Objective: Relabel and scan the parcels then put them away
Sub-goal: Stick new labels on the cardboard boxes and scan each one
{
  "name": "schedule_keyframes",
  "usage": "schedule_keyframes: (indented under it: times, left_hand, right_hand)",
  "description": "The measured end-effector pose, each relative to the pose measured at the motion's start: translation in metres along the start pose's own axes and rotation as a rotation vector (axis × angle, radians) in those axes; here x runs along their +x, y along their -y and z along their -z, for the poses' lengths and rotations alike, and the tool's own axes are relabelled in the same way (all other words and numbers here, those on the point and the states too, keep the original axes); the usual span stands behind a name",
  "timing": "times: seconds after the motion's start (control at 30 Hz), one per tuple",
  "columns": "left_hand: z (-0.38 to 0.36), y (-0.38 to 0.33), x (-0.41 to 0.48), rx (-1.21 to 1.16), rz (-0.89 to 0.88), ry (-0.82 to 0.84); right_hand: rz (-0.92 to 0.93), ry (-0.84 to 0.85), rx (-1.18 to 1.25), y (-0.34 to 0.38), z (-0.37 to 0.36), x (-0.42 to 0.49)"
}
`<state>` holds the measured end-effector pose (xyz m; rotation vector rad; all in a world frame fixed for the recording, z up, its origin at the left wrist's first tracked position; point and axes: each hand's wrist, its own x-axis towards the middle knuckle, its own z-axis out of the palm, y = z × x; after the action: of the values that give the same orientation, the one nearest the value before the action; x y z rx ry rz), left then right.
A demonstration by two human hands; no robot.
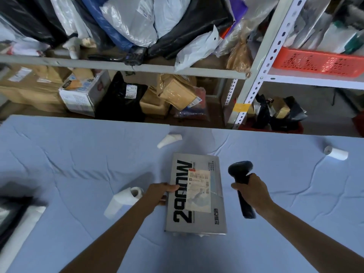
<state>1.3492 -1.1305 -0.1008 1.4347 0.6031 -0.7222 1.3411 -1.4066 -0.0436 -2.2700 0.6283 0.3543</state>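
While left hand [159, 194] fingers pinch parcel [197, 219] left edge, right hand [254, 192] fingers grip scanner [240, 170] just beside it

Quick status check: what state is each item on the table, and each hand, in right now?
Grey parcel: flat on the table, label side up.
Shipping label: stuck on the parcel's top.
Left hand: grips the parcel's left edge.
Right hand: grips the scanner's handle.
Scanner: held right of the parcel.
Near paper roll: on its side, partly unrolled.
Far-right paper roll: on its side, wound up.
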Motion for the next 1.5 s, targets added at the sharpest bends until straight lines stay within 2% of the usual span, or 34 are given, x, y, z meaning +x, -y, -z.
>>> schedule_keyframes:
  times: [0.17,0.27,0.3,0.37,0.43,0.47,0.53,0.6,0.63,0.73,0.83,0.97,1.1,1.27,1.37,1.5]
  left_hand:
    - [0.006,0.004,0.007,0.097,-0.044,-0.015]
    - [0.01,0.0,0.008,0.202,-0.152,-0.017]
    - [0.013,0.0,0.009,0.257,-0.21,-0.093]
    - [0.025,0.003,0.009,0.432,-0.365,-0.347]
    - [0.04,0.006,0.005,0.771,-0.498,-0.558]
    - [0.048,0.009,0.004,0.962,-0.496,-0.591]
    - [0.061,0.013,0.002,1.256,-0.304,-0.56]
    - [0.067,0.019,-0.001,1.424,-0.121,-0.534]
    - [0.069,0.021,-0.001,1.442,-0.102,-0.548]
    - [0.073,0.024,-0.006,1.352,-0.162,-0.593]
    - [0.073,0.016,-0.016,1.162,-0.299,-0.57]
    - [0.068,-0.014,-0.035,0.914,-0.514,-0.478]
    - [0.042,-0.058,-0.068,0.741,-0.713,-0.342]
    - [0.007,-0.101,-0.106,0.632,-0.903,-0.144]
    - [0.0,-0.112,-0.117,0.547,-0.937,-0.106]
    - [0.001,-0.112,-0.137,0.358,-0.874,0.089]
  right_hand:
    - [0.031,-0.033,-0.295,-0.037,-0.019,0.022]
    - [0.044,-0.028,-0.418,-0.05,-0.029,0.028]
    - [0.041,-0.02,-0.434,-0.053,-0.033,0.028]
    - [0.026,-0.011,-0.426,-0.058,-0.04,0.029]
    - [0.025,-0.018,-0.414,-0.062,-0.047,0.03]
    - [0.026,-0.024,-0.413,-0.064,-0.049,0.03]
    - [0.022,-0.029,-0.416,-0.066,-0.053,0.029]
    - [0.011,-0.033,-0.406,-0.067,-0.054,0.028]
    - [0.01,-0.033,-0.401,-0.067,-0.054,0.027]
    - [0.006,-0.021,-0.44,-0.061,-0.051,0.022]
    - [0.046,-0.064,-0.475,-0.045,-0.046,0.011]
    - [0.232,-0.125,-0.356,0.002,-0.033,-0.009]
    - [0.507,-0.026,-0.113,0.072,-0.023,-0.046]
    - [0.63,0.137,0.221,0.133,-0.017,-0.078]
    - [0.627,0.136,0.382,0.14,-0.007,-0.084]
    - [0.633,0.147,0.488,0.141,0.006,-0.093]
